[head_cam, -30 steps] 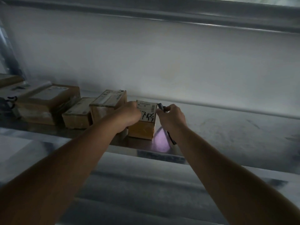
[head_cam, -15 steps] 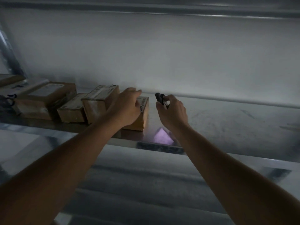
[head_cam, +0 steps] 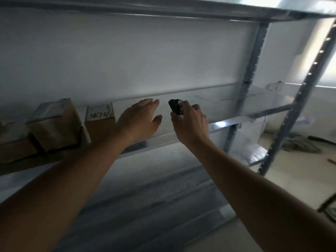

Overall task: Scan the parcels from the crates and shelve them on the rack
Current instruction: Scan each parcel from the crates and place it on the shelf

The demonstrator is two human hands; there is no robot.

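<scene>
My left hand is spread flat, fingers straight and a little apart, thumb out to the side. It holds nothing and hangs over the shelf just right of the marked parcel; whether the palm touches the shelf I cannot tell. My wrist crosses in front of that parcel's lower right corner.

My right hand is curled round a small black scanner, thumb and fingers pinching its lower part, its dark head sticking up and left above my knuckles. It is close beside my left fingertips without touching them.

The marked parcel stands on the shelf near its front edge, a white label with black handwriting on top. Just left of it sits a taller box with a printed label, and another box lies further left at the frame's edge. To the right of my hands the shelf runs bare to the rack's upright posts.
</scene>
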